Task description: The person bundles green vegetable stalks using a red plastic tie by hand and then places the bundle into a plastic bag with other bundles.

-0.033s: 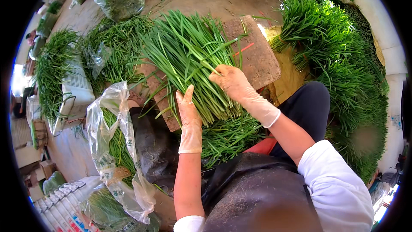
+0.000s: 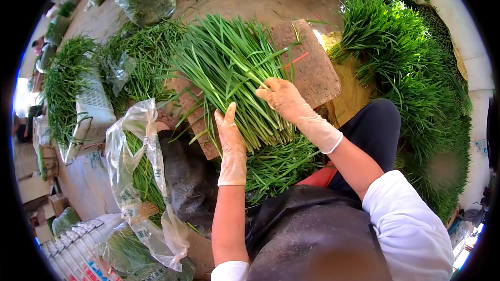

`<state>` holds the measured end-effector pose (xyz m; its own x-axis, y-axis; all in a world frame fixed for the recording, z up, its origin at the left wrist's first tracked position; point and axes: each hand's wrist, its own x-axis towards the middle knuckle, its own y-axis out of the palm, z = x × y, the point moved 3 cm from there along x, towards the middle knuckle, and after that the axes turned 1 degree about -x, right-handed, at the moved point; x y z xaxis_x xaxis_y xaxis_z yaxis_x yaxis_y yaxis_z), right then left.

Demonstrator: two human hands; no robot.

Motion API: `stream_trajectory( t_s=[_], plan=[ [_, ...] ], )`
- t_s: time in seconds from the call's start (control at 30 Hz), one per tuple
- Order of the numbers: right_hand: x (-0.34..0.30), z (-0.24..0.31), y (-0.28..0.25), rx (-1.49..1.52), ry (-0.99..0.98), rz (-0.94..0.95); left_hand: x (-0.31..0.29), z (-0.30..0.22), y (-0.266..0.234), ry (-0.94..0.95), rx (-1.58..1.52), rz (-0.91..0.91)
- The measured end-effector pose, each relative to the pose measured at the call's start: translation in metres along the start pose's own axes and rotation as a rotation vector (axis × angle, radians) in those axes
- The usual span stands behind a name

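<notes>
A thick pile of garlic chives [image 2: 229, 67] lies across a brown board [image 2: 312, 67], leaves pointing away and pale stalk ends toward me. My right hand [image 2: 284, 99], in a thin glove, pinches a few stalks on top of the pile. Against the left side of the stalk ends rests my gloved left hand [image 2: 232, 138], with two fingertips apart and pointing away. Its other fingers are hard to see beside the chives. A thin red strip [image 2: 296, 60] lies on the board, right of the leaves.
Bundled chives [image 2: 422, 88] stand stacked along the right. Loose chives [image 2: 143, 62] lie left of the board, beside a white crate [image 2: 95, 106]. Below it hangs an opened clear plastic bag [image 2: 122, 177]. Cut greens [image 2: 284, 169] lie between the board and my dark apron [image 2: 307, 218].
Both hands have shifted very slightly to the right. The pile and the board look the same.
</notes>
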<state>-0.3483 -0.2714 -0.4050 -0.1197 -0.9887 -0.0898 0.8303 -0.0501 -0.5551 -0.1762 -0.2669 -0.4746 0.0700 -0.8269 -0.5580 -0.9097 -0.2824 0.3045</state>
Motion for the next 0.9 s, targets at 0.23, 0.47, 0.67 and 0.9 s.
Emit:
stream_trajectory(
  t_s=[0.23,0.47,0.67,0.9],
  plan=[
    [-0.014,0.000,0.003,0.238,-0.114,0.266,0.003,0.013,0.024,0.368,0.309,0.024],
    [-0.075,0.063,-0.053,0.744,0.306,0.540,0.038,0.032,-0.001,0.467,0.473,-0.043],
    [-0.142,0.098,-0.130,0.491,0.342,0.445,-0.007,-0.004,0.021,0.006,0.066,0.256],
    [-0.171,0.143,-0.176,0.225,0.438,0.688,0.012,0.000,-0.020,-0.179,-0.292,0.173]
  ],
)
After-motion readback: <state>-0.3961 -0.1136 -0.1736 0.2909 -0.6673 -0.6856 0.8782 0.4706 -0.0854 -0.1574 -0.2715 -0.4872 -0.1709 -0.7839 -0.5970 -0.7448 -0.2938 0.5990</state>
